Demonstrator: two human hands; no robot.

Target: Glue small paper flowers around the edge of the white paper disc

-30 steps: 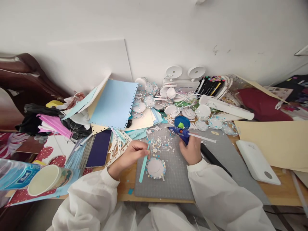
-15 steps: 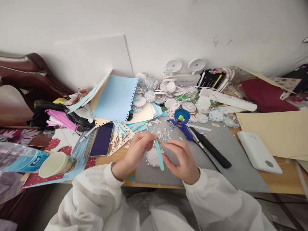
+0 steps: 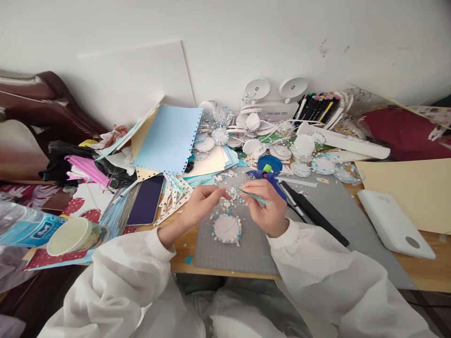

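Observation:
My right hand (image 3: 268, 206) is closed around teal tweezers (image 3: 259, 199), whose narrow tip points left over a scatter of small white and blue pieces (image 3: 229, 203). Just left of that tip is my left hand (image 3: 202, 204), its fingers curled together; whether anything is pinched in them is too small to make out. Below and between both hands lies a round white disc (image 3: 227, 228), edged with tiny blue, white and cream pieces. It rests flat on the grey cutting mat (image 3: 253, 256).
Behind my right hand are a blue glue gun (image 3: 278, 188), a blue round dish (image 3: 270, 164) and a black tool (image 3: 317, 216). Decorated discs crowd the back. A phone (image 3: 145, 201), paper cup (image 3: 70, 237) and bottle (image 3: 24, 225) stand left, a white power bank (image 3: 394, 223) right.
The tweezers have passed from my left hand into my right and turned from upright to nearly level. Both hands have shifted off the disc, which now shows whole.

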